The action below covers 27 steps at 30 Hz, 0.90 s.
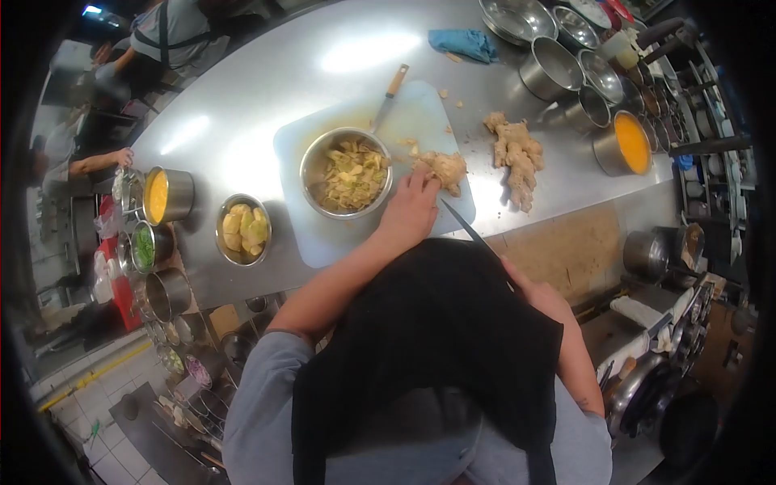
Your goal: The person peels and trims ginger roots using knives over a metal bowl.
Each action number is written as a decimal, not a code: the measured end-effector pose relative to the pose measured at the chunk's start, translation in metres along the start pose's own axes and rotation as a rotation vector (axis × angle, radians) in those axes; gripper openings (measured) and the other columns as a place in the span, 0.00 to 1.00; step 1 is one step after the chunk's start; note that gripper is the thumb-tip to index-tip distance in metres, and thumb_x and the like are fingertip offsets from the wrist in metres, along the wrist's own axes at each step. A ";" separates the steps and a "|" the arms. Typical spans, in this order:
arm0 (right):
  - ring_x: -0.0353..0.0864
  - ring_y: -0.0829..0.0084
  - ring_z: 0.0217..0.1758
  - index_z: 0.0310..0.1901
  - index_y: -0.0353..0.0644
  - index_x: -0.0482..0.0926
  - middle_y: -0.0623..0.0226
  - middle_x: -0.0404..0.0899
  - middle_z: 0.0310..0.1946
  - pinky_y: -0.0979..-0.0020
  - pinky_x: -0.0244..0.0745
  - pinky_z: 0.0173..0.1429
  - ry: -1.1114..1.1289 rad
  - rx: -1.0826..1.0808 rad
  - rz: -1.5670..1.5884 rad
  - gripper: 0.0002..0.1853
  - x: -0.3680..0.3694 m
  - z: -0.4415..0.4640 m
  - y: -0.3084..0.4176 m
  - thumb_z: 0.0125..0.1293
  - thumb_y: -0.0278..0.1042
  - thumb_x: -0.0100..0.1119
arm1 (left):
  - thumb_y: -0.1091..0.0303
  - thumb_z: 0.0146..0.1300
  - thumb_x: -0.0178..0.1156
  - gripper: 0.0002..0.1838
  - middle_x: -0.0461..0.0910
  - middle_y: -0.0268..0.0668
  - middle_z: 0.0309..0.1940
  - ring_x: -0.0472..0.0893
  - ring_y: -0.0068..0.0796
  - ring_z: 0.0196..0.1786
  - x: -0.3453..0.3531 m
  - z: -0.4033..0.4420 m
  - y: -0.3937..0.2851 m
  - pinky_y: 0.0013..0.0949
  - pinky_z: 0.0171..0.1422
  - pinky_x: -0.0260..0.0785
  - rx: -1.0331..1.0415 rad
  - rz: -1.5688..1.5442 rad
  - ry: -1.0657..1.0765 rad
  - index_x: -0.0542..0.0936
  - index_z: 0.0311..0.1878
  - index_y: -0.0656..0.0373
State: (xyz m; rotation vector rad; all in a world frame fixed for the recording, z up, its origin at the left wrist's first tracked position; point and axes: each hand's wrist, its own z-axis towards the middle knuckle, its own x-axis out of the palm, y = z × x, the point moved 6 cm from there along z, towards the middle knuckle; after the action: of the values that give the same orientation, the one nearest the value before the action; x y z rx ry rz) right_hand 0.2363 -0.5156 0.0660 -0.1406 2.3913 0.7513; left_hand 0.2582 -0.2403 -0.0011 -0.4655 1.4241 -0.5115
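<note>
My left hand (411,207) holds a knobbly piece of ginger (445,171) at the right side of the white cutting board (301,240). In my right hand (540,293) is a knife (470,227), its blade slanting up and left with the tip just below the ginger. Beside my left hand, a steel bowl (308,196) on the board holds ginger peelings and scraps (354,174). A wooden-handled tool (394,87) with a metal blade lies behind the bowl, partly hidden by it. Farther right rests a large unpeeled ginger root (516,158).
A steel bowl of peeled ginger (244,230) stands left of the board. Pots of orange liquid (158,198) sit at the left and right edges. Several steel pots and bowls (551,69) crowd the back right, near a blue cloth (463,45). Another person (171,36) stands at the far left.
</note>
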 end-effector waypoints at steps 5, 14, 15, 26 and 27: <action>0.80 0.49 0.30 0.82 0.66 0.56 0.49 0.79 0.28 0.55 0.75 0.42 -0.007 0.063 0.097 0.41 -0.025 -0.027 0.008 0.69 0.32 0.54 | 0.75 0.57 0.65 0.24 0.69 0.53 0.64 0.74 0.60 0.61 0.009 -0.005 0.012 0.53 0.63 0.74 -0.014 -0.011 0.038 0.74 0.58 0.61; 0.73 0.61 0.27 0.81 0.67 0.60 0.51 0.73 0.27 0.60 0.75 0.42 -0.215 -0.005 0.230 0.45 0.005 -0.021 -0.029 0.65 0.19 0.56 | 0.74 0.55 0.66 0.20 0.72 0.53 0.59 0.75 0.58 0.63 -0.070 0.049 0.001 0.52 0.67 0.71 0.040 -0.065 -0.093 0.77 0.52 0.61; 0.73 0.63 0.27 0.82 0.67 0.60 0.52 0.73 0.27 0.61 0.75 0.42 -0.238 -0.011 0.218 0.45 0.008 -0.018 -0.031 0.65 0.18 0.57 | 0.74 0.56 0.66 0.20 0.73 0.52 0.58 0.75 0.57 0.62 -0.071 0.068 0.013 0.50 0.66 0.71 0.022 -0.002 -0.087 0.77 0.52 0.61; 0.80 0.65 0.30 0.83 0.62 0.57 0.53 0.81 0.32 0.66 0.76 0.42 -0.422 0.019 0.339 0.42 0.007 -0.020 -0.018 0.71 0.20 0.55 | 0.60 0.59 0.73 0.29 0.67 0.44 0.73 0.67 0.47 0.75 -0.020 0.103 -0.006 0.56 0.71 0.67 0.274 0.428 0.287 0.79 0.65 0.52; 0.81 0.65 0.30 0.83 0.61 0.57 0.53 0.81 0.32 0.65 0.77 0.43 -0.453 0.035 0.344 0.41 0.002 -0.021 -0.017 0.71 0.20 0.55 | 0.57 0.60 0.74 0.31 0.67 0.44 0.73 0.69 0.48 0.75 -0.011 0.100 -0.015 0.55 0.72 0.68 0.344 0.303 0.354 0.79 0.66 0.51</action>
State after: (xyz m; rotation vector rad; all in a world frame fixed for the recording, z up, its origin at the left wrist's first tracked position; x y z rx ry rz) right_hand 0.2281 -0.5414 0.0697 0.4229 2.0090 0.7951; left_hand 0.3562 -0.2460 0.0256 0.1249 1.6661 -0.5960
